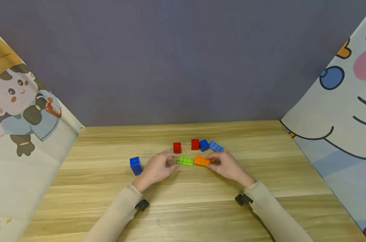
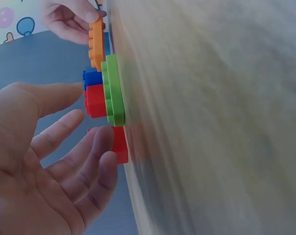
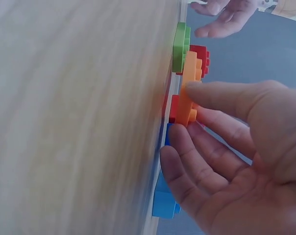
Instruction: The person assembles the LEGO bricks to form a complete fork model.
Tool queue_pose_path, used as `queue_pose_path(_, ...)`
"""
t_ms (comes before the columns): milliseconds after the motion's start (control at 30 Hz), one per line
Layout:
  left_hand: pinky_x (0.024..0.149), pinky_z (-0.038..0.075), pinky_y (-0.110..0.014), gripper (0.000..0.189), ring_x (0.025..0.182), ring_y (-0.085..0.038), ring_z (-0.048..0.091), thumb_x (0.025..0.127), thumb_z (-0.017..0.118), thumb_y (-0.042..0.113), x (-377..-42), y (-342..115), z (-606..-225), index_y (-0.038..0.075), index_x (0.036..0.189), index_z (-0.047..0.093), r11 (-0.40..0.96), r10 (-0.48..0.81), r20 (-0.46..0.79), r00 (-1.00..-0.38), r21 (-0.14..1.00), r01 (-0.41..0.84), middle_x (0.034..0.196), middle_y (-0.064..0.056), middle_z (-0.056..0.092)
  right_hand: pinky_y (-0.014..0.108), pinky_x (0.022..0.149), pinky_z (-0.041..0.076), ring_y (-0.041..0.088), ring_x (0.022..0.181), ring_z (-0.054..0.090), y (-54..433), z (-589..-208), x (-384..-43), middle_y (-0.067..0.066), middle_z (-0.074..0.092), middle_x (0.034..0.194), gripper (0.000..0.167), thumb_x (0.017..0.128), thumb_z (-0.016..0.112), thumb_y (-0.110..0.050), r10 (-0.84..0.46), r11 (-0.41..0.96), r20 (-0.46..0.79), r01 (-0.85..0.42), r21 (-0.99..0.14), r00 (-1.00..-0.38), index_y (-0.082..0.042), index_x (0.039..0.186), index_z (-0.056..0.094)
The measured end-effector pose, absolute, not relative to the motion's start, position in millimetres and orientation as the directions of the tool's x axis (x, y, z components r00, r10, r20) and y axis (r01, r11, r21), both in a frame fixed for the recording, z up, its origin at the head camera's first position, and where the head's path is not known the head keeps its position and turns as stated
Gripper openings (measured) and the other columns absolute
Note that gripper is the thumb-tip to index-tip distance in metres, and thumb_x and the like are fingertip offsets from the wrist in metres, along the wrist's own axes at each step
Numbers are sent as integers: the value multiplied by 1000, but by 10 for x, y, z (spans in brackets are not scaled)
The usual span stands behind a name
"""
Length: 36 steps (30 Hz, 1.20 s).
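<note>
Head view: I see the right hand point(image 1: 226, 164) pinching the orange brick point(image 1: 202, 161) just right of the green brick point(image 1: 185, 161) on the table point(image 1: 198, 215); the left hand point(image 1: 157, 167), fingers relaxed, holds nothing. I judge this as positioning; next probably calls for lining up the orange brick, then releasing.

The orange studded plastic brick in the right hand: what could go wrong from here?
The orange studded plastic brick might slip, since the right hand pinches it near one end. Its free end could bump the lime-green studded plastic brick close by. The hand might nudge the light-blue studded plastic brick just beyond it.
</note>
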State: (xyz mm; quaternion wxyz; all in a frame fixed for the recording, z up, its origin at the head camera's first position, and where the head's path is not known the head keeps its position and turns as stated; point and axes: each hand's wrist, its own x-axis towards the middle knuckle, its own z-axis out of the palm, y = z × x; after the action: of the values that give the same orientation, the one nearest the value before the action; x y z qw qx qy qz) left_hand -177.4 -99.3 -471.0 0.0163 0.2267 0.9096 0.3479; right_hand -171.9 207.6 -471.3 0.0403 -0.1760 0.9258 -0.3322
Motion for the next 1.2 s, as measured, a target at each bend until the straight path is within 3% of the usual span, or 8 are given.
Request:
queue_pose_path(367,62,47,-25,43,73,-9,57,93,83,21,-1894,-886,-4737,11,134,73,669,458,79,-885,626,402,107,-4,72,38,90,63,15,101,72,2113,-4702,-1630,5,78,121,31,95,80,-14,-448,701,-19,-338,-628,-894,-12,126,78)
queue_pose_path(567,63,42,-26,42,71,-11,52,93,84,21,-1977,-845,-4759,12,133,74,671,496,83,-865,595,442,94,-2,65,37,91,62,13,101,70,2105,-4674,-1600,0,78,119,30,95,81,-15,-467,697,-30,-347,-627,-884,-14,125,78)
queue_pose_path(933,68,47,-27,38,76,-12,56,93,84,20,-2055,-801,-4779,11,130,75,677,515,58,-855,584,448,109,-3,71,36,93,61,12,104,69,2086,-4678,-1579,0,78,122,29,95,82,-17,-481,700,-62,-340,-628,-875,-15,124,79)
queue_pose_path(1200,68,45,-27,39,75,-13,55,94,84,19,-2063,-780,-4782,10,131,75,687,521,39,-853,573,446,103,-3,69,39,94,62,15,105,70,2098,-4697,-1565,2,78,123,29,95,82,-17,-480,692,-54,-340,-637,-876,-14,123,79)
